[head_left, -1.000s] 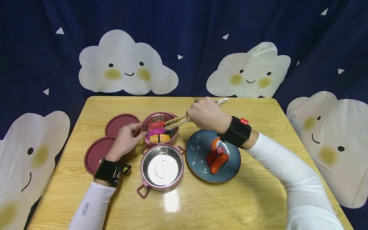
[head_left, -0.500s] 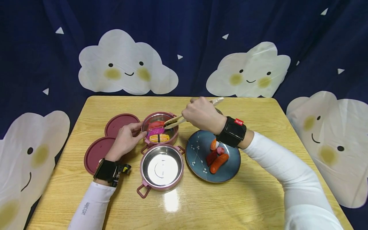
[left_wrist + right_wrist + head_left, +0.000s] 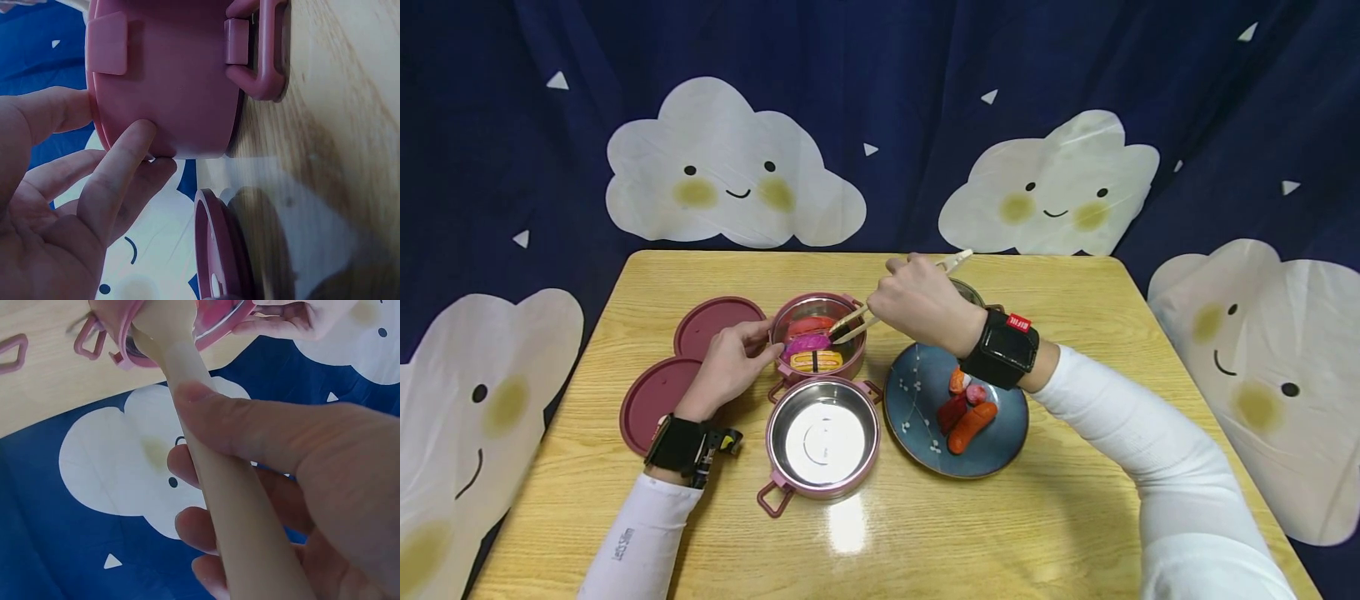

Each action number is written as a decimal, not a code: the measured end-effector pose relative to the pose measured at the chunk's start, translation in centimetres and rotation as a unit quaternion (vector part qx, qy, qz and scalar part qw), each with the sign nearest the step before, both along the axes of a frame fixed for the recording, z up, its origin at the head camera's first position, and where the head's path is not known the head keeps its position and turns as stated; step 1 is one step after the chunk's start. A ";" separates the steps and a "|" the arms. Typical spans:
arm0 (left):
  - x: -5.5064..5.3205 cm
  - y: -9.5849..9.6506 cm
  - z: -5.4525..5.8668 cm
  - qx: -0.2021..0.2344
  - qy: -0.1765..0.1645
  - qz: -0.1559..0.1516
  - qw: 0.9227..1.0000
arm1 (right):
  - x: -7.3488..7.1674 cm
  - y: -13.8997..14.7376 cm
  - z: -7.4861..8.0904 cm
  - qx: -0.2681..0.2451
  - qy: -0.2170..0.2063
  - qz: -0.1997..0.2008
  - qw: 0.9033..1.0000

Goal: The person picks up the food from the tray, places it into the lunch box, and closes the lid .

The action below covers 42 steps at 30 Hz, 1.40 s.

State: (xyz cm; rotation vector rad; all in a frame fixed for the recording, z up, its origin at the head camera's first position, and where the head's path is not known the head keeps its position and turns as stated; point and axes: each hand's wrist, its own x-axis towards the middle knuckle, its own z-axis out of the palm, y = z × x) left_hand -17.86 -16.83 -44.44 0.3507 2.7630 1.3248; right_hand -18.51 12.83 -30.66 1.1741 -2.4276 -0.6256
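Observation:
My left hand (image 3: pixel 727 367) holds the side of a small pink pot (image 3: pixel 169 81), its fingertips on the rim and outer wall. Inside lie toy foods: a red piece (image 3: pixel 808 323), a magenta piece (image 3: pixel 805 342) and a yellow piece with a black band (image 3: pixel 816 361). My right hand (image 3: pixel 925 300) grips beige tongs (image 3: pixel 231 506), thumb on one side and fingers curled on the other. The tongs reach over the pot's right rim, and a dark piece (image 3: pixel 838 334) shows between their tips. I cannot tell whether they pinch it.
A second pink pot (image 3: pixel 823 492) stands in front, bare metal inside. Right of it, a blue plate (image 3: pixel 910 417) bears a toy sausage (image 3: pixel 972 427) and several smaller toy foods. Two maroon lids (image 3: pixel 658 404) lie at left. Another round vessel (image 3: pixel 967 292) is partly hidden behind my right hand.
My right hand has moved a little left, and the tongs have turned steeper, with their back ends shifting left. The left hand and the pots have stayed put.

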 end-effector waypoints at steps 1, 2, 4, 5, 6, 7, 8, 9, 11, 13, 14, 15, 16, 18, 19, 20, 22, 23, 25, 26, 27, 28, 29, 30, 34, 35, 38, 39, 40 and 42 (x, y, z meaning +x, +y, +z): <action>0.0 0.0 0.0 0.001 -0.001 0.000 1.000 | 0.0 -0.1 0.0 0.001 0.001 0.000 1.000; 0.0 0.0 0.0 0.001 -0.001 0.001 1.000 | 0.0 -0.1 0.0 0.004 0.001 -0.002 1.000; 0.0 0.0 0.0 0.001 -0.001 0.000 1.000 | -0.1 -0.2 -0.1 0.004 0.003 -0.002 1.000; 0.0 0.0 0.0 0.001 -0.001 0.000 1.000 | -0.1 -0.2 -0.2 0.005 0.003 -0.003 1.000; 0.0 0.0 0.0 0.001 -0.001 0.000 1.000 | -0.1 -0.3 -0.3 0.006 0.003 -0.004 1.000; 0.0 0.0 0.0 0.001 0.000 0.000 1.000 | -0.1 -0.3 -0.3 0.006 0.003 -0.004 1.000; 0.0 0.0 0.0 0.000 0.000 0.000 1.000 | -0.1 -0.3 -0.3 0.006 0.004 -0.004 1.000; 0.0 0.0 0.0 -0.001 0.000 0.000 1.000 | -0.1 -0.4 -0.4 0.005 0.004 -0.003 1.000; 0.0 0.0 0.0 -0.001 0.000 -0.001 1.000 | -0.1 -0.4 -0.5 0.003 0.008 -0.001 1.000; 0.0 0.0 0.0 -0.001 0.000 -0.001 1.000 | -0.1 -0.4 -0.5 0.000 0.010 0.004 1.000; 0.0 0.0 0.0 -0.001 -0.001 -0.001 1.000 | -0.1 -0.5 -0.5 -0.001 0.011 0.006 1.000; 0.1 0.0 0.0 -0.001 -0.001 0.000 1.000 | -0.1 -0.5 -0.6 -0.002 0.011 0.007 1.000; 0.1 0.0 0.0 -0.001 -0.002 0.000 1.000 | -0.1 -0.5 -0.6 -0.002 0.011 0.009 1.000; 0.1 0.0 0.0 -0.001 -0.003 0.001 1.000 | 0.0 -0.5 -0.6 -0.001 0.009 0.011 1.000; 0.1 0.0 0.0 -0.001 -0.003 0.001 1.000 | 0.0 -0.5 -0.6 0.000 0.008 0.012 1.000; 0.1 0.0 0.0 -0.002 -0.002 0.001 1.000 | 0.0 -0.4 -0.6 0.001 0.007 0.011 1.000; 0.1 0.0 0.0 -0.002 -0.001 0.001 1.000 | 0.1 -0.4 -0.5 0.002 0.005 0.010 1.000; 0.1 0.0 0.0 -0.002 0.000 0.001 1.000 | 0.1 -0.4 -0.4 0.002 0.003 0.010 1.000; 0.0 0.0 0.0 -0.003 0.001 0.000 1.000 | 0.2 -0.4 -0.4 0.002 0.003 0.009 1.000; 0.1 0.0 0.0 -0.003 0.001 0.000 1.000 | 0.2 -0.4 -0.4 0.002 0.003 0.010 1.000; 0.1 0.0 0.0 -0.003 0.001 -0.001 1.000 | 0.2 -0.4 -0.3 0.000 0.003 0.011 1.000; 0.1 0.0 0.0 -0.003 0.001 -0.001 1.000 | 0.2 -0.3 -0.3 -0.001 0.003 0.011 1.000; 0.1 0.0 0.0 -0.002 0.000 -0.001 1.000 | 0.2 -0.3 -0.3 -0.002 0.003 0.012 1.000; 0.1 0.0 0.0 -0.002 0.000 -0.001 1.000 | 0.3 -0.3 -0.3 -0.003 0.003 0.012 1.000; 0.1 0.0 0.0 0.000 -0.002 0.000 1.000 | 0.4 -0.2 0.0 -0.007 -0.002 0.013 1.000; 0.2 0.0 0.0 0.000 -0.002 -0.001 1.000 | 0.4 -0.2 0.0 -0.007 -0.003 0.014 1.000; 0.2 0.0 0.0 -0.001 -0.002 -0.001 1.000 | 0.5 -0.2 0.2 -0.005 -0.005 0.014 1.000; 0.2 0.0 0.0 -0.001 -0.002 -0.001 1.000 | 0.6 -0.2 0.3 -0.004 -0.004 0.014 1.000; 0.1 0.0 0.0 -0.001 -0.002 -0.001 1.000 | 0.6 -0.2 0.3 -0.003 -0.004 0.014 1.000; 0.1 0.0 0.0 -0.001 -0.001 -0.001 1.000 | 0.6 -0.2 0.4 0.000 -0.002 0.012 1.000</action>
